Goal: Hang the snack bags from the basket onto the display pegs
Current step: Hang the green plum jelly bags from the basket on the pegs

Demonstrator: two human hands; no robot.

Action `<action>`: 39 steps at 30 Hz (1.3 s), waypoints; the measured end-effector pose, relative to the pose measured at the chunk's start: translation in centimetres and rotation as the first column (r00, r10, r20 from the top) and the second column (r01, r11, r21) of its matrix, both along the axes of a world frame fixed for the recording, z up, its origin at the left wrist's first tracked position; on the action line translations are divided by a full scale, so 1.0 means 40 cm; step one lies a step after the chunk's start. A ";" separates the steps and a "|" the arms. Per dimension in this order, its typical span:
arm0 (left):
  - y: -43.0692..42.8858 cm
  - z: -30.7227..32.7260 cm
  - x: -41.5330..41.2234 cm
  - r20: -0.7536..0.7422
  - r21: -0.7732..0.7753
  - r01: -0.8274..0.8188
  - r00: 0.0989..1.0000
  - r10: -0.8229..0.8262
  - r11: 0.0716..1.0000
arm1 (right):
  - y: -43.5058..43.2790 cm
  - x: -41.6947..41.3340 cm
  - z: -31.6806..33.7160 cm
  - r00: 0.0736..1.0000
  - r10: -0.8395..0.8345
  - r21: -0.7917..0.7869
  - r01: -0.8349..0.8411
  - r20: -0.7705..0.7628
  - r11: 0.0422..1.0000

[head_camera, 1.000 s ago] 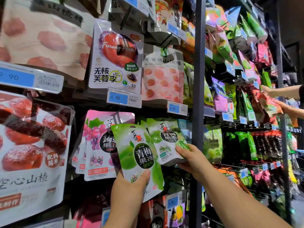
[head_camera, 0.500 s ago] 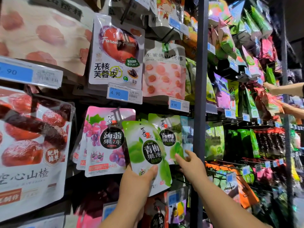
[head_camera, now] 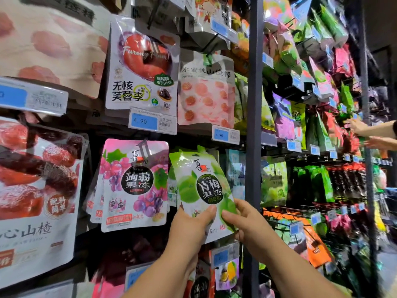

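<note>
At centre frame: glossy green plastic snack pouch (head_camera: 204, 186) raised to the peg row, held by both hands.

Compared with one second ago, the right hand (head_camera: 247, 224) has left the hanging green pouches (head_camera: 172, 190) and now pinches the lower right edge of the held pouch. The left hand (head_camera: 191, 229) grips the lower left corner, thumb on the front face. The pouch has moved up and to the right. It sits tilted, top leaning left, just right of the pink grape-print pouch (head_camera: 135, 183) and below the blue price label (head_camera: 225, 135). The display peg is hidden behind the pouch, so engagement of the hang hole cannot be confirmed. Judgement: aligned for hanging, not yet hung. The basket is out of view.
</note>
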State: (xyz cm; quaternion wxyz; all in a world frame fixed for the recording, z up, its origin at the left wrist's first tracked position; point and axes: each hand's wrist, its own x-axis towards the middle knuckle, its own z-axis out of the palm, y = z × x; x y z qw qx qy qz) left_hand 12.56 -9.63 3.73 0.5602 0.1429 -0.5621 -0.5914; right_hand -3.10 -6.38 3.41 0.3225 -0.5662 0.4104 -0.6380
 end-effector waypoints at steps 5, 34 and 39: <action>-0.010 0.022 -0.033 0.192 -0.085 -0.035 0.980 0.051 0.996 | -0.003 -0.020 -0.002 0.989 -0.067 -0.049 0.074 0.133 0.996; -0.100 0.102 -0.101 0.344 -0.336 -0.373 0.806 0.481 0.865 | -0.119 -0.029 0.077 0.938 -0.346 -0.089 0.347 0.032 0.933; -0.155 0.086 -0.105 0.347 -0.419 -0.406 0.755 0.557 0.812 | -0.183 -0.021 0.069 0.930 -0.366 -0.068 0.366 0.008 0.928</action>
